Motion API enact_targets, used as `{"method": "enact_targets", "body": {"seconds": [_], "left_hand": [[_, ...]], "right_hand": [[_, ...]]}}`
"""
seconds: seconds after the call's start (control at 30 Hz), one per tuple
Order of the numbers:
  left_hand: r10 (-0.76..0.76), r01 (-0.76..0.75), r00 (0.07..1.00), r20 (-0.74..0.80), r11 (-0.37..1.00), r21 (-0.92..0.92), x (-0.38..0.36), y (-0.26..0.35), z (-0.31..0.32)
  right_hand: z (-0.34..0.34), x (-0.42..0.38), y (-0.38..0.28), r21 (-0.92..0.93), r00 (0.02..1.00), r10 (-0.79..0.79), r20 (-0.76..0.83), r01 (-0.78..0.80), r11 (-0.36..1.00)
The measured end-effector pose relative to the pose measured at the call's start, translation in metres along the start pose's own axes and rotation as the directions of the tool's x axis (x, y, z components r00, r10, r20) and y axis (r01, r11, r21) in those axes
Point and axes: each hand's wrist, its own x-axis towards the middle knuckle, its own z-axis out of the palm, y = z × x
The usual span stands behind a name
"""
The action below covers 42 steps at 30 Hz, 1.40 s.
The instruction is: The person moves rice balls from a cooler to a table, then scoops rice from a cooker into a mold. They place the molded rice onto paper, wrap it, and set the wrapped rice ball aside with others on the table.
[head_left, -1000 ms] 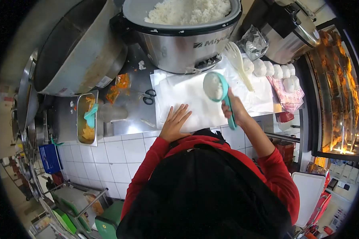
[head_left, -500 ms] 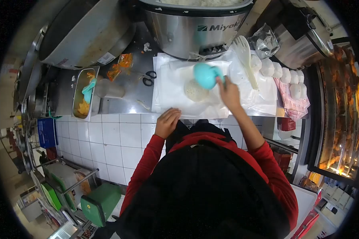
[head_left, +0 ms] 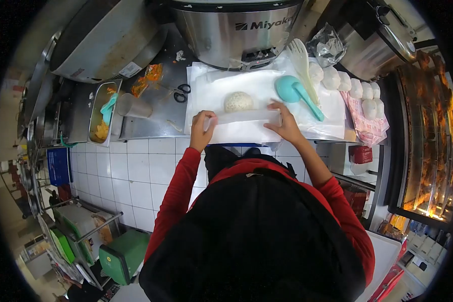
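A rounded mound of rice (head_left: 238,102) sits on a white paper sheet (head_left: 236,133) at the counter's near edge. My left hand (head_left: 203,130) pinches the near left part of the sheet. At the right end, my right hand (head_left: 287,125) grips the same sheet between thumb and fingers. The paper is raised in a fold between the two hands, just in front of the rice. Beyond my right hand, a turquoise scoop (head_left: 288,89) lies cup-side down with its handle toward me. A pale serving fork (head_left: 301,59) rests beside it.
A steel Miyako rice cooker (head_left: 231,38) stands behind the papers. Several white wrapped parcels (head_left: 331,79) line the right side near crumpled plastic (head_left: 328,46). Scissors (head_left: 182,93), a clear cup (head_left: 135,106) and a steel food pan (head_left: 92,121) are on the left.
The turquoise scoop has left my right hand and now lies right of the rice, which is a mound. Both hands have taken hold of the sheet and lifted its near edge.
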Motion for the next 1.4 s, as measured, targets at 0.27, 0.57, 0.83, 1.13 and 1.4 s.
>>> {"method": "enact_targets", "body": {"seconds": [0.27,0.57,0.83,1.13,1.4], "left_hand": [[0.091,-0.06,0.978,0.189,0.984,-0.166,-0.02,-0.022,-0.033],[-0.3,0.323,0.946,-0.124,0.905,0.276,0.012,-0.03,0.003],[0.39,-0.577,0.741,0.546,0.786,0.221,-0.015,0.02,0.034],[0.48,-0.784,0.56,0.675,0.571,0.244,0.017,0.029,0.043],[0.544,-0.816,0.501,0.673,0.555,0.159,0.036,0.012,0.049]], "right_hand": [[0.002,-0.019,-0.011,-0.192,0.97,-0.216,-0.113,0.192,0.962],[0.029,-0.006,0.001,-0.568,0.937,0.336,-0.092,-0.327,0.755],[0.029,0.076,0.008,-0.68,0.944,-0.315,-0.098,0.167,0.714],[0.038,0.127,0.029,-0.498,0.994,0.051,0.099,0.005,0.867],[0.007,0.079,-0.026,-0.352,0.91,-0.378,0.173,0.415,0.839]]}}
